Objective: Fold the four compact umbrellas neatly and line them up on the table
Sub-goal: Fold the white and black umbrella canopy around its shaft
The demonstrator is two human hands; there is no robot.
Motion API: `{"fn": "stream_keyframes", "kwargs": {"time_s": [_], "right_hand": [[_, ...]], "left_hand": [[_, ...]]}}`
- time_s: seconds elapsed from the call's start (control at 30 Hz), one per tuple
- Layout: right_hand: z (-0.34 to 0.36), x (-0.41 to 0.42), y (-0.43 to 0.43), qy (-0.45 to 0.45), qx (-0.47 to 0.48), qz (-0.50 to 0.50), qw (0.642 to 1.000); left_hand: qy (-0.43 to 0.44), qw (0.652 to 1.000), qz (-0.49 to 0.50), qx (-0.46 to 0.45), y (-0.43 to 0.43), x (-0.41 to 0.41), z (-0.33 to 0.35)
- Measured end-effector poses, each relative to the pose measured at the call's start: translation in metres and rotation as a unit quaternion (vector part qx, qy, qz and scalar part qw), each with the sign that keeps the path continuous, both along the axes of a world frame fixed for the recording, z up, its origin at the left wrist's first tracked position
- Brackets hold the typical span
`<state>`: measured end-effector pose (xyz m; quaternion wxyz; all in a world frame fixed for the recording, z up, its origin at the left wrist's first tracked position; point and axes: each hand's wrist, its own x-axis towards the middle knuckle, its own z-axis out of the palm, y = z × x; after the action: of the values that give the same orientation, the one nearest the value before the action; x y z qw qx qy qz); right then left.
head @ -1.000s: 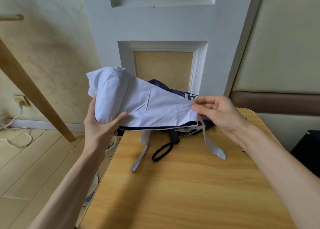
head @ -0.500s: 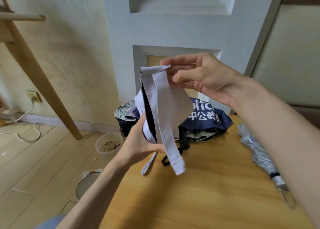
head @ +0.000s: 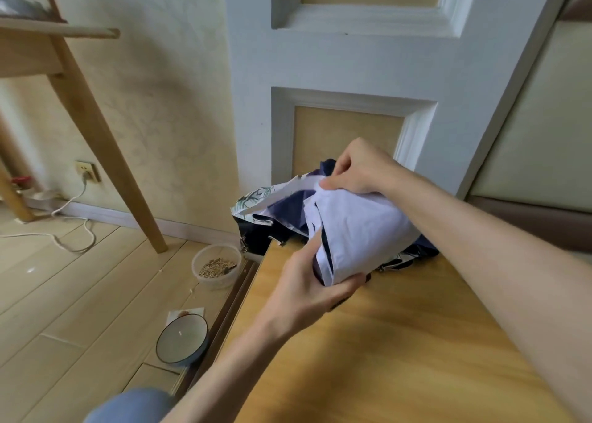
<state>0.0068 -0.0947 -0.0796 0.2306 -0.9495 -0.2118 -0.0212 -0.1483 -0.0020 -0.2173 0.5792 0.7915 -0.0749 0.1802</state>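
My left hand (head: 307, 291) grips the lower end of the lavender umbrella (head: 358, 230), held above the table (head: 384, 342) near its far left corner. My right hand (head: 362, 166) pinches its upper fabric edge. Behind it, a navy umbrella (head: 288, 206) and a floral one (head: 250, 199) lie heaped at the far edge.

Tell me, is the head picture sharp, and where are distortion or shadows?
Head view: mostly sharp, though the blue fabric at the bottom edge is blurred; the wide lens bows the white panelling; light is soft, with a faint shadow on the table under the left hand gripping the white umbrella.
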Motion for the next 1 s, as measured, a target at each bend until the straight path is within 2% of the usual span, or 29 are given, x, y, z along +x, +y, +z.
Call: {"fn": "stream_keyframes", "kwargs": {"time_s": [0.07,0.17,0.3,0.37,0.43,0.53,0.63,0.7,0.8,0.9,1.0], "right_hand": [[-0.002,0.003,-0.003,0.019,-0.069,-0.032,0.997],[0.004,-0.001,-0.012,0.065,-0.071,-0.044,0.994],[0.009,-0.003,-0.024,0.112,0.002,-0.022,0.993],[0.008,-0.004,-0.029,0.132,0.016,-0.010,0.991],[0.006,-0.007,-0.038,0.160,0.082,0.027,0.983],[0.005,-0.016,-0.056,0.173,0.221,0.089,0.956],[0.002,-0.026,-0.075,0.237,0.274,0.147,0.920],[-0.001,-0.031,-0.084,0.256,0.264,0.160,0.916],[-0.009,-0.037,-0.088,0.245,0.227,0.138,0.932],[-0.014,-0.044,-0.080,0.268,0.216,0.093,0.934],[-0.017,-0.045,-0.069,0.243,0.195,0.035,0.950]], "left_hand": [[-0.009,1.000,0.003,0.000,0.000,0.000,0.002],[-0.022,1.000,0.002,0.021,0.001,-0.001,0.004],[-0.034,0.999,-0.010,0.014,0.002,-0.004,0.006],[-0.053,0.997,-0.009,0.050,0.004,-0.005,0.007],[-0.064,0.994,-0.003,0.091,0.004,-0.005,0.007],[-0.079,0.994,0.013,0.070,0.004,-0.002,0.004],[-0.095,0.995,0.035,0.024,0.004,0.003,0.003],[-0.083,0.995,0.046,-0.013,0.005,0.006,0.002],[-0.075,0.995,0.064,-0.032,0.009,0.007,0.002],[-0.075,0.995,0.063,0.036,0.011,0.005,0.001],[-0.077,0.984,0.095,0.130,0.008,0.003,-0.001]]}}
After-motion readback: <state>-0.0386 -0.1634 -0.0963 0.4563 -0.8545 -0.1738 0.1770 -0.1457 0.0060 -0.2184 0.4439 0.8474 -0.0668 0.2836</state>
